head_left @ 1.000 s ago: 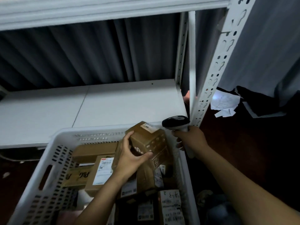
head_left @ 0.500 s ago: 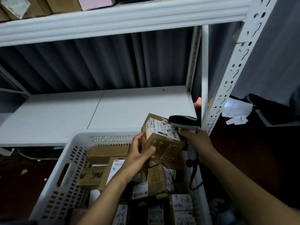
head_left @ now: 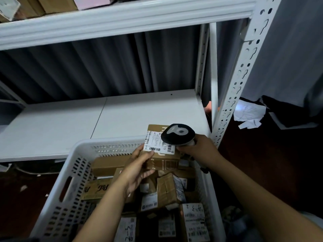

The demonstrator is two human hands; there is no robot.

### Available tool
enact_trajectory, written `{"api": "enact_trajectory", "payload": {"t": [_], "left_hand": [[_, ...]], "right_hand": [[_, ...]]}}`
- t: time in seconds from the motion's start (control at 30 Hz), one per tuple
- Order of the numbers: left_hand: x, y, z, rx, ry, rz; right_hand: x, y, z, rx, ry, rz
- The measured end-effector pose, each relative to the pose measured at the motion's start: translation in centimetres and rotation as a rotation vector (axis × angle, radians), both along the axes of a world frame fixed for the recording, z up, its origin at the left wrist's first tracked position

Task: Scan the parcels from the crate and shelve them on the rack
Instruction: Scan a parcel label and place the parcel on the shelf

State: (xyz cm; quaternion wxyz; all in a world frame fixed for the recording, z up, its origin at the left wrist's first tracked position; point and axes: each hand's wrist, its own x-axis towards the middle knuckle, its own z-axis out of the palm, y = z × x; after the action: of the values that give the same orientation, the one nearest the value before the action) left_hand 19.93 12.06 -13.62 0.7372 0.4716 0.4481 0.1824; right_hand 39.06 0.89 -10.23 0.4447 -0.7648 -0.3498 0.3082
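Parcel (head_left: 164, 163) at centre frame, held above far end of crate (head_left: 83, 147), label (head_left: 156, 141) facing up. My left hand (head_left: 138, 169) clamped on its near-left corner, thumb on top edge by barcode. My right hand (head_left: 199, 149) wrapped round scanner (head_left: 177, 134) grip. Scanner head over label's right part, touching or not, can't tell. Crate at lower centre, more parcels (head_left: 167, 191) inside. Rack shelf (head_left: 122, 116) behind crate, mid frame. Boxes (head_left: 57, 4) on upper shelf, upper left. Crumpled paper (head_left: 248, 114) on floor, right.

The head camera looks forward and down, close over the crate (head_left: 57, 193), facing the rack (head_left: 122, 16).
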Motion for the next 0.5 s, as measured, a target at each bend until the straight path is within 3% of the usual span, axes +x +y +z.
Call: {"api": "enact_trajectory", "payload": {"t": [0.3, 0.5], "left_hand": [[-3.6, 3.6, -0.5, 0.175, 0.053, 0.206], [-4.9, 4.3, -1.2, 0.212, 0.05, 0.213]], "right_hand": [[0.7, -1.5, 2.4, -0.167, -0.282, 0.229], [0.6, -1.5, 3.3, -0.177, -0.296, 0.251]]}}
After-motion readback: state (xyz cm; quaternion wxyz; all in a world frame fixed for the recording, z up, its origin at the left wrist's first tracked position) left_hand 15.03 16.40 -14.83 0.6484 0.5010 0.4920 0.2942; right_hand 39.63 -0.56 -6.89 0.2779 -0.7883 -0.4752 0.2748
